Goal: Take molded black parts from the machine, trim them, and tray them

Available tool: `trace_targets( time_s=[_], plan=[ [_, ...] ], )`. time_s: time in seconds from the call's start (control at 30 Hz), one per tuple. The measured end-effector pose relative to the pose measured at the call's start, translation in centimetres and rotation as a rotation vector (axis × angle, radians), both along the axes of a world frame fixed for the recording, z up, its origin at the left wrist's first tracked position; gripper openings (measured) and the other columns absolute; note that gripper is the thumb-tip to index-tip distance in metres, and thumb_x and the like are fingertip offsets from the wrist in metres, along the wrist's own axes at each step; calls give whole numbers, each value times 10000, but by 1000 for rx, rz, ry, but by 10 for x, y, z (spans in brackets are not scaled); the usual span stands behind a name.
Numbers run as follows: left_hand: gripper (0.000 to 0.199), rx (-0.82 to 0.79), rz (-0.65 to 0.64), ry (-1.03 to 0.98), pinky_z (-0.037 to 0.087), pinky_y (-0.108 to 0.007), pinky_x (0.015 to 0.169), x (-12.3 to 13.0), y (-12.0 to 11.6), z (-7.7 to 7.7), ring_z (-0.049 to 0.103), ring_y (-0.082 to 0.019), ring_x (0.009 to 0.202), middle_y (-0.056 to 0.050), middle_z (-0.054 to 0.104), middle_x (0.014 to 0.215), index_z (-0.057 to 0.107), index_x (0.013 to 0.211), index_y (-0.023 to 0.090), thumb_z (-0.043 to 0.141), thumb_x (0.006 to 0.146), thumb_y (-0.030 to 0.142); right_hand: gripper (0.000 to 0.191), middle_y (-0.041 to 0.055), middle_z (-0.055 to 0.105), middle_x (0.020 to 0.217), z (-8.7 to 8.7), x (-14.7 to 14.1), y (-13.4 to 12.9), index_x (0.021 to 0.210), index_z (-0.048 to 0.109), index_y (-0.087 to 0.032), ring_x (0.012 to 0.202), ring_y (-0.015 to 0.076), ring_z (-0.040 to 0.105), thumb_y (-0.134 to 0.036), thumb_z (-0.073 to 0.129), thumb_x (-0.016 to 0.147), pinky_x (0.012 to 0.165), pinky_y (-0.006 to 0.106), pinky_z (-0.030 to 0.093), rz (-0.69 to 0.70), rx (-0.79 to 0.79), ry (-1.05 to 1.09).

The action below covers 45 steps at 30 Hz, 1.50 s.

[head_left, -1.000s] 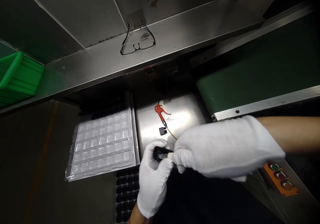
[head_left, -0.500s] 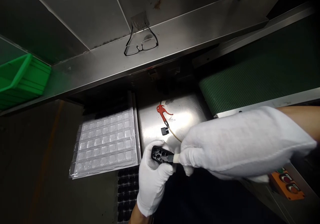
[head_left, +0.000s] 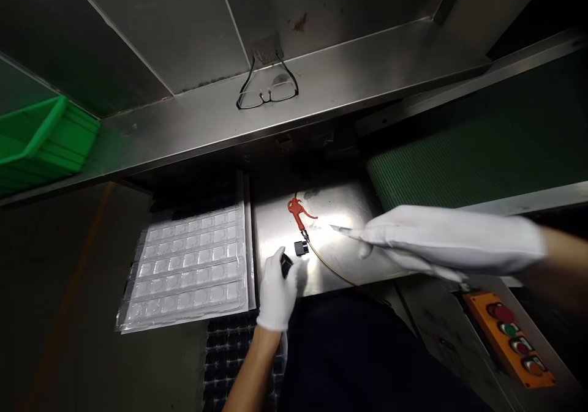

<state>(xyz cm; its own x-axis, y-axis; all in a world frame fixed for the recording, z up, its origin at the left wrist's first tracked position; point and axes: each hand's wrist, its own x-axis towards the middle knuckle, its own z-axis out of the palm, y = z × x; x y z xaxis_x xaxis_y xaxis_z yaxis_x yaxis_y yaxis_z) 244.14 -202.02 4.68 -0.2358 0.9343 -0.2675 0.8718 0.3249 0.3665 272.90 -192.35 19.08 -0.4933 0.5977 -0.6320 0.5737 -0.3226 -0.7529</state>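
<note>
My left hand, in a white glove, grips a black plastic part between thumb and fingers at the near edge of the metal table. Over the table's right side, my gloved right hand is closed on a small knife, its blade pointing left, apart from the part. Between the hands lies a small black block. Just behind it rests a red air gun with a thin yellowish hose.
Clear plastic trays are stacked at left, with a black-celled tray below. Glasses and a green bin sit on the back ledge. A green conveyor and an orange button box stand at right.
My right hand has drawn the knife up and right, away from the black part. My left hand has turned the part, which now shows less between the fingers.
</note>
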Motion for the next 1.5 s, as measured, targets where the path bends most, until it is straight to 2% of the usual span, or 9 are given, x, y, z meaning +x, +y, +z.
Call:
trace_targets(
  time_s=[0.13,0.27,0.63,0.87,0.97,1.07,1.2,1.33,1.5],
  plan=[
    [335,-251,-46,236,541,-477,860,-38,39,-66,703,-363,994,-235,675,1146,629,1225,65,502,991,269,463,-36,484,485,-80,-1,-13,1141,663,-125,341,110,448,-381,279,1106,338,173,301,-25,63,-132],
    [314,-271,-109,338,523,-420,879,-62,67,-92,683,-321,1047,-198,651,1208,604,1241,111,454,995,235,484,-26,513,537,-126,-12,-43,1150,629,-118,359,96,445,-437,266,1116,326,151,292,-134,-129,-74],
    [556,-169,-336,249,423,-535,1052,2,88,-98,555,-382,1197,-209,520,1390,456,1465,166,524,915,197,542,-35,481,525,-160,-7,-92,1150,599,-124,352,84,383,-534,247,1105,359,158,305,-340,-266,-33],
    [360,-179,-45,-74,408,-545,1107,13,93,-122,538,-404,1287,-275,551,1353,617,1234,69,403,946,100,574,22,499,553,-185,-7,-115,1158,625,-220,365,156,448,-667,310,985,343,232,302,-398,-247,-36],
    [214,-158,159,-357,483,-497,1042,7,83,-112,621,-366,1193,-236,622,1236,621,1116,116,552,926,187,600,70,519,524,-189,-9,-114,1028,676,-259,484,283,607,-758,373,890,409,331,462,-401,-195,-38],
    [290,-157,385,-744,576,-346,697,3,66,-90,716,-245,831,-152,682,992,565,1089,158,496,987,420,597,88,527,519,-179,-17,-107,997,676,-246,631,348,689,-750,383,868,471,375,534,-390,-177,-44],
    [513,-96,598,-1214,312,-168,400,-1,39,-42,523,-68,498,-101,671,899,531,1012,163,450,958,667,560,70,482,496,-152,-38,-102,921,651,-270,479,284,612,-750,366,888,371,318,430,-375,-163,-61],
    [447,14,703,-1638,241,-117,366,2,19,18,389,4,479,-37,643,968,543,989,178,588,949,621,572,-4,447,527,-117,-55,-101,933,628,-229,449,192,538,-762,424,904,394,260,428,-385,-78,-77],
    [300,63,838,-1947,507,-107,488,14,4,76,679,-80,738,-35,651,958,634,1019,170,574,1010,464,461,-30,446,544,-72,-72,-90,947,642,-212,494,171,535,-665,594,884,427,245,456,-376,92,-44]
  ],
)
